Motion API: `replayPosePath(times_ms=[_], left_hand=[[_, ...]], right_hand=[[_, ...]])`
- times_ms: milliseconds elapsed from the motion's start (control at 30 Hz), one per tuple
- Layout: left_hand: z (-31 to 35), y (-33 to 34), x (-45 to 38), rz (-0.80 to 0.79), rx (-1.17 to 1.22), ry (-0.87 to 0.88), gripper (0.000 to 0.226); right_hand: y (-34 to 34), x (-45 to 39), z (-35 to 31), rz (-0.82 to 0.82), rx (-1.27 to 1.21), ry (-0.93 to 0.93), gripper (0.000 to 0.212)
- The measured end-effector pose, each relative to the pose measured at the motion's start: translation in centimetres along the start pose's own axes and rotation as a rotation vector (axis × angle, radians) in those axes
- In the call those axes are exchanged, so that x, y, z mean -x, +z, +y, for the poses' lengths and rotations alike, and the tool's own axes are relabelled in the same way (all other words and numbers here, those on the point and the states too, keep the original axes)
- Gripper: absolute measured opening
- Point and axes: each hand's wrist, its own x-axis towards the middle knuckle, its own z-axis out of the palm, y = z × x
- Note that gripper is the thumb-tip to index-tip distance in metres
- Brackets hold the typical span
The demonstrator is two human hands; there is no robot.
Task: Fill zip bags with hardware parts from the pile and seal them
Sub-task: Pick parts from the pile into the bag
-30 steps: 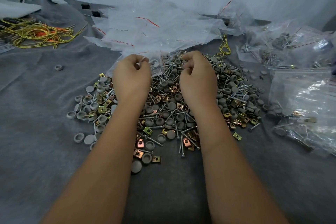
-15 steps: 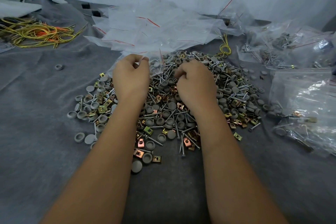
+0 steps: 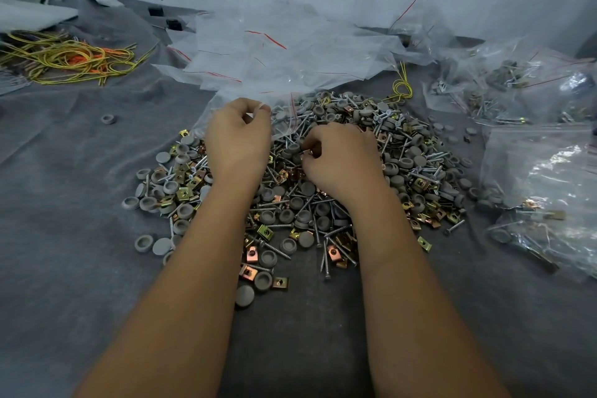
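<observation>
Parts pile [image 3: 323, 203] lies mid-bench on grey cloth [image 3: 64, 236], directly ahead of the person, so both hands reach it without stretching. Nearest the viewer, loose caps [image 3: 244, 295], clips [image 3: 248, 272] and screws [image 3: 326, 263] trail off the pile's near edge. Right hand [image 3: 342, 161] rests knuckles-up on the pile, its fingers curled together over the parts and apparently pinching a copper-coloured clip [image 3: 309, 152]; probably it is picking pieces to load. Left hand [image 3: 239, 139] sits just beside it, fingers clamped on the mouth of a bag [image 3: 284, 119], the clear film held up at the pile's far edge, presumably so parts travel only a short way into it. Whether the bag yet holds anything cannot be told. Beyond, empty bags [image 3: 274, 55] with red zip lines lie heaped within reach, as stock. Filled bags [image 3: 542, 178] are set apart at right, clear of the pile. Yellow ties [image 3: 64, 58] lie far left, unused.
</observation>
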Motion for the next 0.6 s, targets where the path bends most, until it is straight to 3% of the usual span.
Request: replayPosePath(times_ms=[167,367,600], left_hand=[[0.02,0.03,-0.03,-0.007,-0.025,0.003,0.020],[-0.05,-0.01,0.26,-0.017,-0.026,0.032,0.017],[0.09,0.03,0.55,-0.040,-0.061,0.132,0.011]], right_hand=[[0.22,-0.07,0.09,0.070,-0.061,0.013,0.014],[0.46,-0.37,0.16,0.206,-0.346,0.077,0.005],[0.17,-0.45,0.12,0.313,-0.556,0.133,0.018]])
